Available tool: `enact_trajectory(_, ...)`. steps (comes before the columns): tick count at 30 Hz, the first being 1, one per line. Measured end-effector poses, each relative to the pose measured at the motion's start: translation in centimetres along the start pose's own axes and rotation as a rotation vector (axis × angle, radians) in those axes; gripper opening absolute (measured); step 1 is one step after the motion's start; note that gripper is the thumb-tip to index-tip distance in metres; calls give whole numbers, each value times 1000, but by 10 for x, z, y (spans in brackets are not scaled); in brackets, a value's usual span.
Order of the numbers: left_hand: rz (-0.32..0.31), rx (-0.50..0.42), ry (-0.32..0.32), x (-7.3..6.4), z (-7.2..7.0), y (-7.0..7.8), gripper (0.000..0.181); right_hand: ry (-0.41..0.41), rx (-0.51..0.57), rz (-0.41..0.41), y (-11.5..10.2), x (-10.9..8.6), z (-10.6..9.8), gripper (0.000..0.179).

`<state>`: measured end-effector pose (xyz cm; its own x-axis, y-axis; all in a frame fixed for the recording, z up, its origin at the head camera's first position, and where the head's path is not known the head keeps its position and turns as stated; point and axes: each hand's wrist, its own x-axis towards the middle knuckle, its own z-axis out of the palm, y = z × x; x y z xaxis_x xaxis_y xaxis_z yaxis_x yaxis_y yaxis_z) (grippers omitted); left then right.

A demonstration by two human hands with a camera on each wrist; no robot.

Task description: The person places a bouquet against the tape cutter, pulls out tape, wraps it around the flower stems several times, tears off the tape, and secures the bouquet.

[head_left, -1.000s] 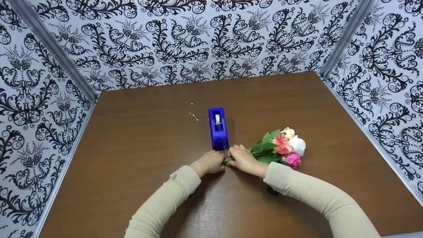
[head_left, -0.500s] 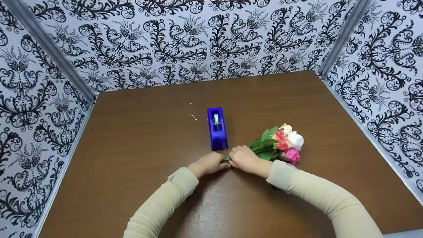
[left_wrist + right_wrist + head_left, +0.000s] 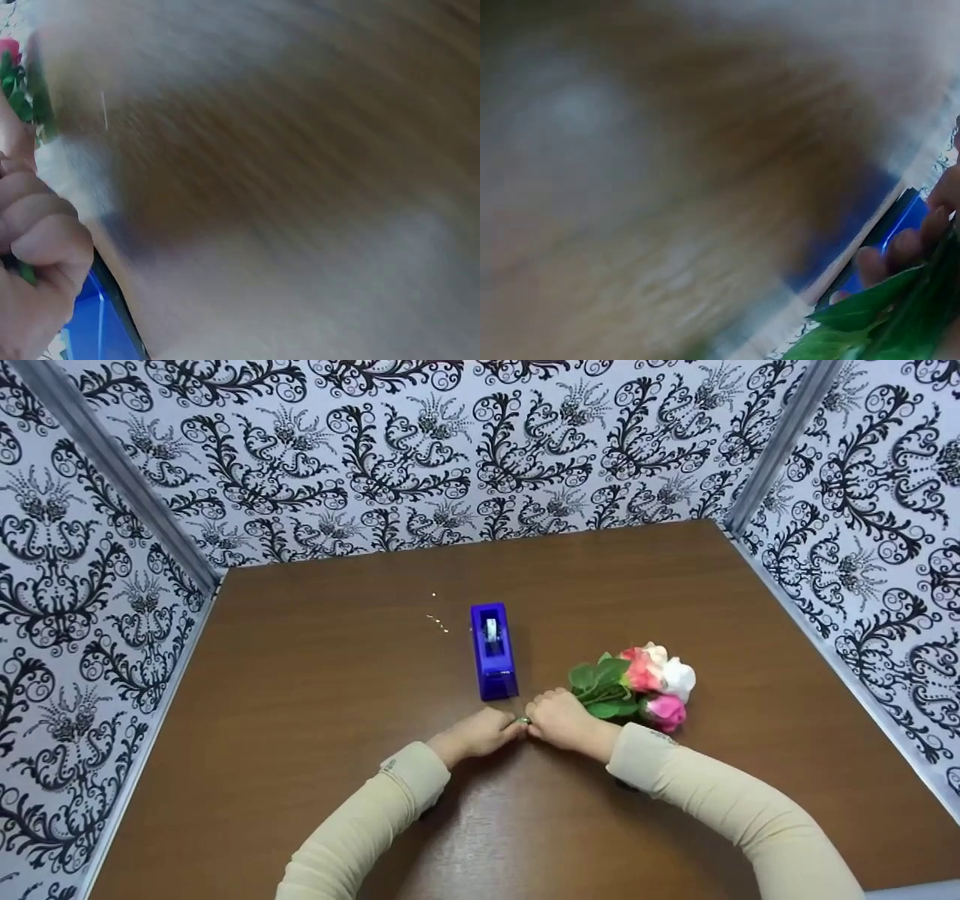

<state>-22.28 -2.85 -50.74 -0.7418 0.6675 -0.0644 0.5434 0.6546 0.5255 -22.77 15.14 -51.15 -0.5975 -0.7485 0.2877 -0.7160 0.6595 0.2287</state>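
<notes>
A bouquet of artificial flowers [image 3: 649,675], with coral, cream, white and pink heads, lies to the right, its green stems running left into the hands. My right hand [image 3: 564,724] grips the stems just below the leaves [image 3: 877,311]. Close beside it, my left hand [image 3: 480,731] has its fingers curled round the stem ends; a bit of green stem [image 3: 27,271] shows in its fist in the left wrist view. Just beyond both hands stands a blue tape dispenser [image 3: 493,652] with a roll of clear tape [image 3: 491,630]. A faint clear strip seems to run from its front toward the hands.
The brown wooden table [image 3: 315,660] carries a few tiny pale scraps [image 3: 438,622] left of the dispenser. Patterned wall panels [image 3: 450,450] enclose the back and both sides.
Both hands have shifted slightly right and drawn closer together on the stems. The flower heads have turned a little. The dispenser has stayed in place.
</notes>
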Motion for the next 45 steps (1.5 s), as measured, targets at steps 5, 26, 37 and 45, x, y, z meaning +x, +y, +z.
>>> enact_trajectory(5, -14, 199, 89, -4, 7, 3, 32, -16, 14, 69, -5, -4, -22, 27)
enact_trajectory(26, 176, 787, 674, -14, 32, 5, 33, 122, 2183, 1219, -44, -10, -21, 21)
enact_trajectory(37, -207, -628, -164, -7, -13, 0, 37, 44, 2225, 949, -34, -11, -18, 18)
enact_trajectory(45, -8, -409, 33, -9, -8, -1, 16, 85, 2284, 983, -36, -10, -21, 17)
